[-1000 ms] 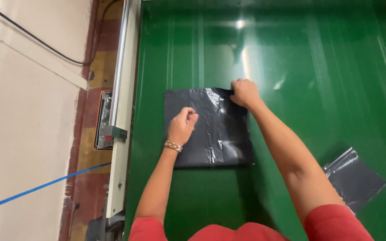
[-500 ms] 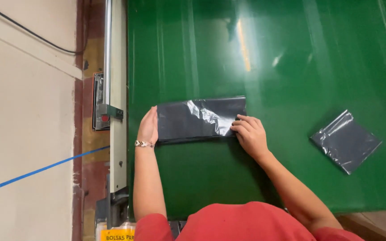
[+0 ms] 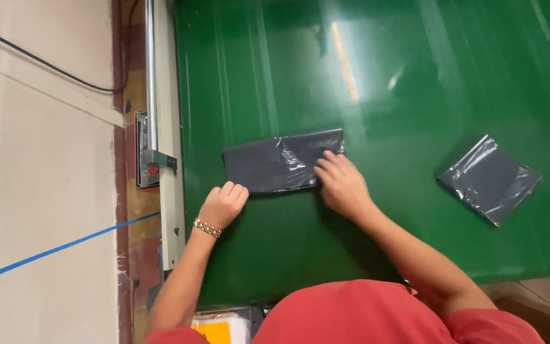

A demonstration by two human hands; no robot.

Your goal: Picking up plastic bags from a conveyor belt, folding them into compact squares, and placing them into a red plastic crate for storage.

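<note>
A dark grey plastic bag (image 3: 268, 163), folded into a flat strip, lies on the green table (image 3: 389, 76). My right hand (image 3: 340, 183) rests flat on the strip's right end, fingers spread over the plastic. My left hand (image 3: 223, 204) sits just below the strip's left corner with fingers curled, off the bag and holding nothing. A bracelet circles my left wrist. A second folded grey plastic bag (image 3: 488, 179) lies apart at the right, tilted like a diamond.
A metal rail (image 3: 160, 127) with a small control box (image 3: 146, 159) runs along the table's left edge. Left of it are a tiled floor, a black cable and a blue line. A packet with a yellow label (image 3: 221, 330) sits below the table's near edge.
The bag went from a wide square to a narrow folded strip. My left hand has come off its left end and drawn back toward me; my right hand stays pressed on the right end.
</note>
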